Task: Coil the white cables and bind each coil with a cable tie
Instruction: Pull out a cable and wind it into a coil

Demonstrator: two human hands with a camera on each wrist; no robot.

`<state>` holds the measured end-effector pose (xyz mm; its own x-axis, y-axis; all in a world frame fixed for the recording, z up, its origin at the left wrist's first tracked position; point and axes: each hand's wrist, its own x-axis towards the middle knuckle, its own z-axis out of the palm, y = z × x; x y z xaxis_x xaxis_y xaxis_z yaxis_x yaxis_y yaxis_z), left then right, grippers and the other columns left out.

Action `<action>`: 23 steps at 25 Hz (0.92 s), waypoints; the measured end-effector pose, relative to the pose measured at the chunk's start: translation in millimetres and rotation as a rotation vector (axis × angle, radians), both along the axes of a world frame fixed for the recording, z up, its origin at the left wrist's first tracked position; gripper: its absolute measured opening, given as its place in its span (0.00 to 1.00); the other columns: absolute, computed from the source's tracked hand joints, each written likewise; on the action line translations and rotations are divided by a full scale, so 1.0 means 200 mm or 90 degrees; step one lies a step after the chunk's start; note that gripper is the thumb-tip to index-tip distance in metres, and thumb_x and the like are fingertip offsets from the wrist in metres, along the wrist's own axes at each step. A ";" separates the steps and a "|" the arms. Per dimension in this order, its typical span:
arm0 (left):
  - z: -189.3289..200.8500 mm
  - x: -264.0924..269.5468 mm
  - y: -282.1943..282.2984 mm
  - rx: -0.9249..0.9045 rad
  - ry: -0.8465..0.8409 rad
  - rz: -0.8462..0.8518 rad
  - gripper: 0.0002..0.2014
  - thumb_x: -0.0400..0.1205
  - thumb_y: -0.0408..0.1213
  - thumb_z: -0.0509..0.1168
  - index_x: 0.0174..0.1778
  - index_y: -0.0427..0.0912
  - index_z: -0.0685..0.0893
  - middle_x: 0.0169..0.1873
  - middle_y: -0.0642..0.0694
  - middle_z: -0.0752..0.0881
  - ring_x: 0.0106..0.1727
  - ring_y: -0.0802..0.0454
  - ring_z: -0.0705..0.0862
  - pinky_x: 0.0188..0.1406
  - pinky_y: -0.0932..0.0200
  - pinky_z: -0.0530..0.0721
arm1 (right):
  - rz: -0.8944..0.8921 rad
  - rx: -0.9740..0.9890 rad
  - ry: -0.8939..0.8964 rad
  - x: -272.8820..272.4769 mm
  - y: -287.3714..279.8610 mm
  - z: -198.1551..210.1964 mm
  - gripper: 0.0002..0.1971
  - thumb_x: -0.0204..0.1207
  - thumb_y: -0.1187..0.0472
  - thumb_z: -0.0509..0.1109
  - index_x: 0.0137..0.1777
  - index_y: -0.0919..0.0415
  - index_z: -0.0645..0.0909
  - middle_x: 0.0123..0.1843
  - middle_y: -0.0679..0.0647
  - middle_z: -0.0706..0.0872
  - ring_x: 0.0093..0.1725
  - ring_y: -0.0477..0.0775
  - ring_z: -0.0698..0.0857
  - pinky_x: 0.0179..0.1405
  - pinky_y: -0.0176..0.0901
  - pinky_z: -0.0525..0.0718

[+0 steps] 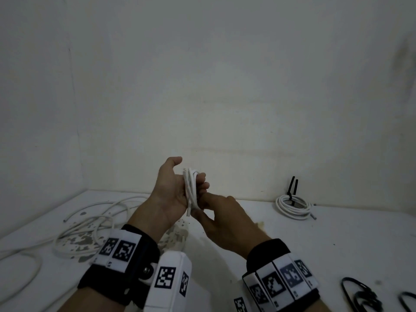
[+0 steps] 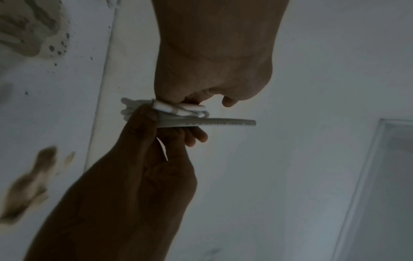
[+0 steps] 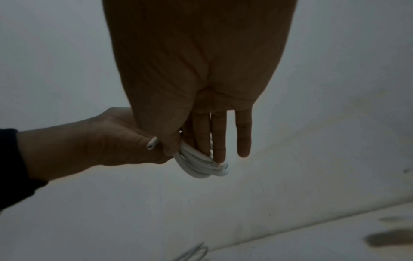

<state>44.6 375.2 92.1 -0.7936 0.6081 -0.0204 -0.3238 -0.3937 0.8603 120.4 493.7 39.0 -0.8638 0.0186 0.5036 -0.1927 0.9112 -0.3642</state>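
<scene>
- The left hand (image 1: 173, 194) is raised above the bench (image 1: 258, 233), palm turned up toward the camera, its fingers curled round a small white coil (image 1: 191, 190); the thumb stands free of the coil.
- The coil sits upright in that hand, several loops bunched together, with one cut end (image 3: 152, 143) poking out below the palm.
- The right hand (image 1: 222, 219) reaches in from the right and meets the coil at its lower part, thumb and forefinger pinched together there.
- In the left wrist view a pale ridged tie (image 2: 214, 122) lies across the coil, its free end sticking out to the side; the right hand pinches the strip where it meets the loops (whether it is already locked cannot be told).
- In the right wrist view the other fingers (image 3: 243, 134) of the right hand are held straight, alongside the loops.
- On the bench to the left lies a loose cable (image 1: 94, 224), sprawled in wide uneven loops.
- At the far right, near the wall (image 1: 202, 75), a bound coil (image 1: 292, 207) rests flat with a black tie (image 1: 292, 186) sticking up from it.
- More black ties (image 1: 360, 293) lie at the near right edge.
</scene>
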 end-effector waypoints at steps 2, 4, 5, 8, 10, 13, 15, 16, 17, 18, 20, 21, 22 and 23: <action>0.01 0.02 0.01 -0.045 0.048 -0.010 0.35 0.84 0.58 0.51 0.47 0.26 0.87 0.35 0.36 0.90 0.42 0.44 0.89 0.44 0.50 0.84 | 0.005 -0.017 0.022 -0.01 -0.01 -0.01 0.13 0.83 0.46 0.66 0.65 0.45 0.78 0.62 0.43 0.90 0.61 0.52 0.87 0.58 0.56 0.86; 0.02 0.03 0.03 -0.105 0.100 -0.016 0.37 0.85 0.59 0.49 0.53 0.25 0.87 0.45 0.35 0.92 0.55 0.44 0.88 0.48 0.49 0.84 | -0.007 -0.013 0.045 -0.01 -0.01 -0.02 0.14 0.83 0.44 0.66 0.65 0.44 0.79 0.61 0.42 0.90 0.60 0.50 0.88 0.57 0.56 0.87; 0.02 0.03 0.03 -0.123 0.122 -0.017 0.37 0.85 0.58 0.49 0.57 0.25 0.87 0.49 0.35 0.92 0.59 0.44 0.87 0.51 0.49 0.85 | -0.012 -0.015 0.058 -0.02 -0.01 -0.02 0.14 0.83 0.43 0.66 0.64 0.44 0.81 0.60 0.42 0.90 0.59 0.49 0.89 0.56 0.56 0.87; 0.02 0.03 0.00 -0.157 0.193 -0.047 0.37 0.81 0.63 0.53 0.61 0.31 0.87 0.55 0.37 0.91 0.62 0.43 0.87 0.66 0.47 0.82 | -0.022 -0.039 0.099 -0.02 -0.02 -0.02 0.14 0.83 0.43 0.66 0.62 0.46 0.85 0.58 0.42 0.92 0.54 0.49 0.90 0.55 0.53 0.87; -0.01 0.01 -0.01 -0.165 0.285 -0.035 0.43 0.72 0.74 0.57 0.63 0.38 0.87 0.58 0.41 0.90 0.63 0.44 0.87 0.70 0.47 0.80 | -0.032 -0.084 0.145 -0.02 -0.03 -0.01 0.13 0.83 0.43 0.66 0.60 0.46 0.86 0.56 0.41 0.92 0.53 0.45 0.90 0.54 0.48 0.88; -0.07 0.03 0.01 -0.209 0.467 -0.007 0.49 0.58 0.87 0.50 0.59 0.54 0.89 0.53 0.48 0.92 0.58 0.51 0.89 0.65 0.50 0.85 | -0.017 -0.180 0.181 -0.03 -0.03 0.02 0.09 0.82 0.48 0.70 0.56 0.48 0.88 0.51 0.42 0.93 0.50 0.41 0.91 0.50 0.42 0.90; -0.09 0.05 0.03 -0.239 0.502 0.038 0.43 0.67 0.80 0.43 0.58 0.57 0.87 0.46 0.51 0.92 0.50 0.60 0.90 0.62 0.52 0.86 | -0.017 -0.173 0.185 -0.03 -0.02 0.03 0.08 0.82 0.51 0.71 0.54 0.51 0.89 0.49 0.44 0.93 0.47 0.42 0.91 0.49 0.38 0.90; -0.09 0.06 0.04 -0.251 0.504 0.063 0.38 0.71 0.75 0.41 0.55 0.58 0.87 0.41 0.54 0.92 0.45 0.63 0.89 0.57 0.56 0.87 | -0.018 -0.166 0.188 -0.03 -0.02 0.04 0.08 0.82 0.51 0.72 0.54 0.52 0.89 0.48 0.45 0.93 0.46 0.43 0.92 0.48 0.39 0.90; -0.08 0.07 0.04 -0.257 0.499 0.080 0.35 0.74 0.72 0.40 0.52 0.58 0.87 0.37 0.55 0.91 0.42 0.64 0.89 0.52 0.61 0.85 | -0.015 -0.166 0.192 -0.02 -0.02 0.04 0.09 0.82 0.51 0.72 0.53 0.53 0.90 0.47 0.46 0.94 0.45 0.44 0.92 0.48 0.41 0.90; -0.08 0.07 0.05 -0.262 0.495 0.089 0.34 0.76 0.70 0.40 0.49 0.56 0.88 0.35 0.56 0.90 0.41 0.63 0.88 0.49 0.62 0.84 | -0.015 -0.170 0.193 -0.01 -0.03 0.05 0.10 0.81 0.51 0.72 0.52 0.54 0.91 0.46 0.47 0.94 0.44 0.45 0.92 0.47 0.43 0.90; -0.08 0.06 0.05 -0.271 0.487 0.110 0.36 0.75 0.71 0.40 0.41 0.50 0.88 0.30 0.55 0.88 0.37 0.58 0.86 0.45 0.60 0.83 | -0.029 -0.182 0.190 0.01 -0.04 0.07 0.10 0.79 0.49 0.74 0.51 0.54 0.93 0.42 0.48 0.94 0.40 0.45 0.91 0.46 0.44 0.89; -0.08 0.06 0.05 -0.278 0.477 0.128 0.37 0.73 0.72 0.39 0.36 0.48 0.85 0.26 0.56 0.86 0.33 0.59 0.85 0.41 0.60 0.81 | -0.047 -0.197 0.184 0.02 -0.05 0.08 0.11 0.77 0.48 0.76 0.50 0.53 0.93 0.39 0.49 0.94 0.36 0.44 0.90 0.43 0.43 0.89; -0.08 0.06 0.06 -0.290 0.469 0.145 0.37 0.72 0.73 0.39 0.33 0.47 0.83 0.22 0.56 0.84 0.28 0.62 0.83 0.37 0.63 0.79 | -0.067 -0.209 0.165 0.04 -0.04 0.10 0.11 0.74 0.46 0.78 0.46 0.52 0.94 0.35 0.49 0.93 0.33 0.45 0.90 0.41 0.43 0.89; -0.07 0.07 0.06 -0.304 0.465 0.156 0.37 0.73 0.72 0.39 0.32 0.46 0.81 0.20 0.56 0.84 0.24 0.65 0.82 0.33 0.65 0.78 | -0.079 -0.205 0.129 0.06 -0.03 0.12 0.12 0.70 0.43 0.80 0.38 0.52 0.93 0.30 0.51 0.91 0.31 0.46 0.89 0.39 0.45 0.89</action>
<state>58.0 387.4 77.4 -0.8142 0.4767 0.3315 0.4119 0.0719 0.9084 131.8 488.6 63.7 -0.7289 0.3013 0.6148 -0.1860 0.7771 -0.6013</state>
